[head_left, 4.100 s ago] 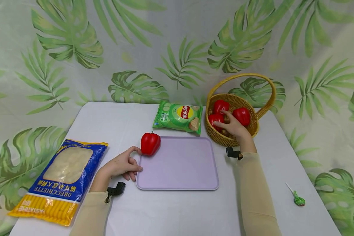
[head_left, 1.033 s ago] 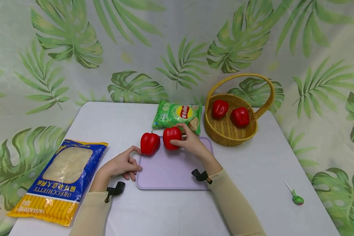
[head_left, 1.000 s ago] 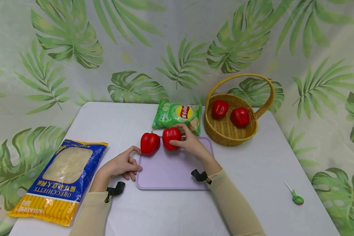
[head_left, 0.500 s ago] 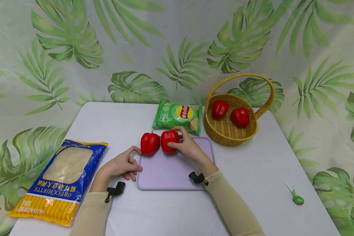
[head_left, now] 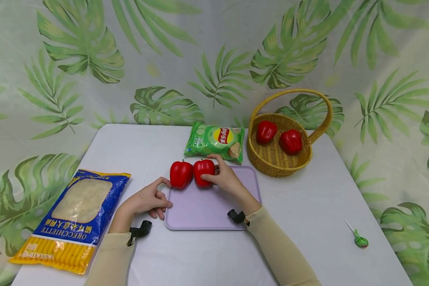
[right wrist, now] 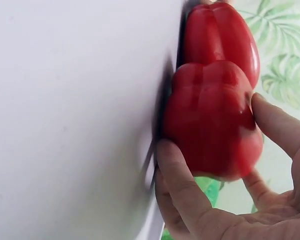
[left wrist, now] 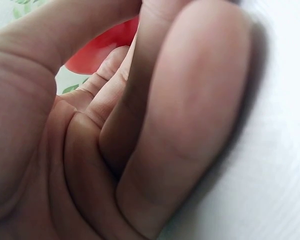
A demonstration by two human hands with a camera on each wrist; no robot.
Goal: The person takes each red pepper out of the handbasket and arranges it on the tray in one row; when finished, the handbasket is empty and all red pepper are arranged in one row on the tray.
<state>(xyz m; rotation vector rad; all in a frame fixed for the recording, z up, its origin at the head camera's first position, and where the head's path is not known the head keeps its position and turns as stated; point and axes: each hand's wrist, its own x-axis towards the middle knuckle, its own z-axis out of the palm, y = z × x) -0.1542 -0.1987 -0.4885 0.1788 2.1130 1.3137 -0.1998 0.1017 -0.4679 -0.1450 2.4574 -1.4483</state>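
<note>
A red bell pepper [head_left: 204, 173] stands on the lilac tray [head_left: 214, 208] near its back edge. My right hand [head_left: 226, 178] grips it from the right, with thumb and fingertips on opposite sides in the right wrist view. Against its left side sits a second red bell pepper [head_left: 181, 174] at the tray's back-left corner. My left hand [head_left: 148, 200] rests at the tray's left edge, one fingertip at the second pepper's lower left. Its fingers [left wrist: 195, 95] are loosely bent in the left wrist view, where only part of a red pepper [left wrist: 105, 47] shows behind them.
A wicker basket [head_left: 280, 165] with two red bell peppers stands at the back right. Behind the tray lies a green chip bag [head_left: 214, 141]. A blue-and-yellow pasta bag [head_left: 75, 218] lies at the left. A wrapped lollipop [head_left: 360, 240] lies at the right.
My right hand took a bell pepper from the basket to the tray. Over the last second it moved left and slightly toward me, against the other pepper. The left hand stayed put.
</note>
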